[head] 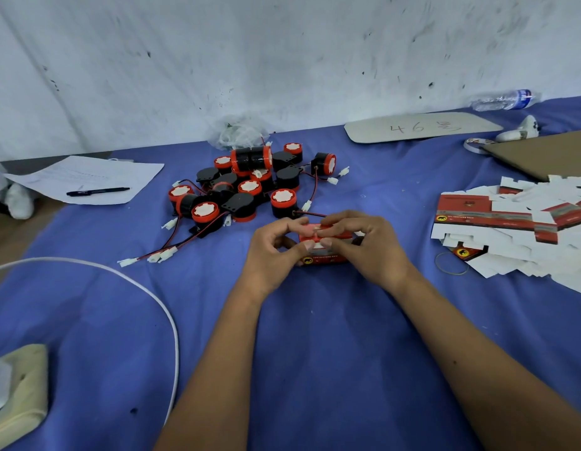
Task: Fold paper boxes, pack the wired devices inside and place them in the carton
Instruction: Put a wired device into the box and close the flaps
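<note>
Head view shows both hands meeting over one small red paper box (325, 249) on the blue table cover (315, 353), just below the centre of the frame. The box sits directly between the hands, so neither has to reach; its long axis runs from 9 o'clock to 3 o'clock, across the person's body. The left hand (273, 252) holds the 9 o'clock end, fingers curled around it with the thumb on top, and the right hand (367, 245) holds the 3 o'clock end the same way. The fingertips of both pinch at the top flap near the middle of the box, which looks like the closing tuck; whether a device is already inside cannot be told, because the fingers cover the opening.

The box is red with a white edge showing at the flap, and its near face carries a yellow round emblem with black print. It looks light and easily crushed, so the tuck probably wants a gentle press.

At 11 o'clock from the hands, near but apart, lies the pile of wired devices (250, 187): black round bodies with red caps, trailing red-and-black leads with white plugs. At 3 o'clock, well apart, lies the stack of flat box blanks (510, 229). A brown carton flap (543, 154) shows at 2 o'clock.
</note>
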{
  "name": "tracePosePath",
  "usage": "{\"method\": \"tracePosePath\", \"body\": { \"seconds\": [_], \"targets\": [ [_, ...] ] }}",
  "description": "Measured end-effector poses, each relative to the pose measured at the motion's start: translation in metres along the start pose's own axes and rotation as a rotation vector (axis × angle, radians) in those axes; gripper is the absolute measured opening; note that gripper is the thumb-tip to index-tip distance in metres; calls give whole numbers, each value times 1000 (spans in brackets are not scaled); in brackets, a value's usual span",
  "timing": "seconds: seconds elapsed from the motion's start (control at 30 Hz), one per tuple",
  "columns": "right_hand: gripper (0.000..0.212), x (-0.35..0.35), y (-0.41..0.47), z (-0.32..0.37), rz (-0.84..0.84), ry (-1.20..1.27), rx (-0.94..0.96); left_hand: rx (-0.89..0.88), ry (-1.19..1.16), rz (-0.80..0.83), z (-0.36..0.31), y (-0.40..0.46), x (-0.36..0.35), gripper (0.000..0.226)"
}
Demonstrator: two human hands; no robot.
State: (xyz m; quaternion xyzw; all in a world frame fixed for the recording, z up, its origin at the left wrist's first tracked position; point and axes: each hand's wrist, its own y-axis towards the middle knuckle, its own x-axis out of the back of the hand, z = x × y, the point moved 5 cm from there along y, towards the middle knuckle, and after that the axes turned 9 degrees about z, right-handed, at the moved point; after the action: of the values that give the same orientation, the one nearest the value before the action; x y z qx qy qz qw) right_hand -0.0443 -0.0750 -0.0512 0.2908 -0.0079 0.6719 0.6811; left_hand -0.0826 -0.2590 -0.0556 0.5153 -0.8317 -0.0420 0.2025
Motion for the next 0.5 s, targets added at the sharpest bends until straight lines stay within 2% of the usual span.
{"method": "tracePosePath", "body": {
  "seconds": [0.13, 0.27, 0.37, 0.5],
  "targets": [
    [26, 6, -3, 2, 147, -11, 39, -75, 125, -35, -5, 1, 3, 17],
    [11, 7, -4, -4, 39, 145, -55, -137, 166, -49, -9, 0, -1, 21],
    [13, 9, -4, -2, 61, 90, -72, -207, 335, -32, -12, -2, -5, 10],
    [17, 16, -4, 3, 203, -8, -22, -270, 446, 12, -18, 0, -15, 19]
  ]
}}
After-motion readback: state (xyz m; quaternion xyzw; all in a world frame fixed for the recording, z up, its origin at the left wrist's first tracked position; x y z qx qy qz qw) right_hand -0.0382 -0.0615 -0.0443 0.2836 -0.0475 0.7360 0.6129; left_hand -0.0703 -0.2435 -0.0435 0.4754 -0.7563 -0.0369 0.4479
